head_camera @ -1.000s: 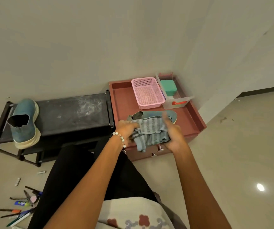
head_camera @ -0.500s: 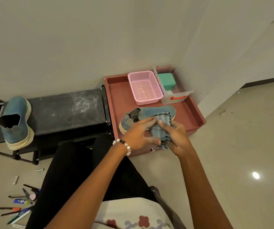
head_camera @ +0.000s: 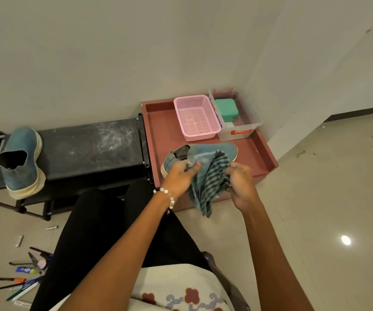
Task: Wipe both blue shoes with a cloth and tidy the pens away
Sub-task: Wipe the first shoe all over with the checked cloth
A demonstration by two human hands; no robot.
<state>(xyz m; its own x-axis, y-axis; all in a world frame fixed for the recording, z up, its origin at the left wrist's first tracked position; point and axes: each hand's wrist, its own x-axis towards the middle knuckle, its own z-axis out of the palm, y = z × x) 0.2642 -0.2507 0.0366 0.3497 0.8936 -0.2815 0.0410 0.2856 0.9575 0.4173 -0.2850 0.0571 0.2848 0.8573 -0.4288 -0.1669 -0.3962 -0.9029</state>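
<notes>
Presently I am pinching the striped cloth (head_camera: 208, 185) in both grips, left hand (head_camera: 178, 176) and right hand (head_camera: 240, 181), readying it over the blue shoe (head_camera: 223, 149) in the red tray (head_camera: 268, 158); wiping, I judge, comes next.

blue shoe (head_camera: 21, 162) on black bench (head_camera: 91, 149)

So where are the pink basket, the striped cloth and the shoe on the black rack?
pink basket (head_camera: 196, 118): head view, mesh floor.
striped cloth (head_camera: 210, 180): head view, middle folds.
shoe on the black rack (head_camera: 22, 162): head view, blue upper.
</notes>
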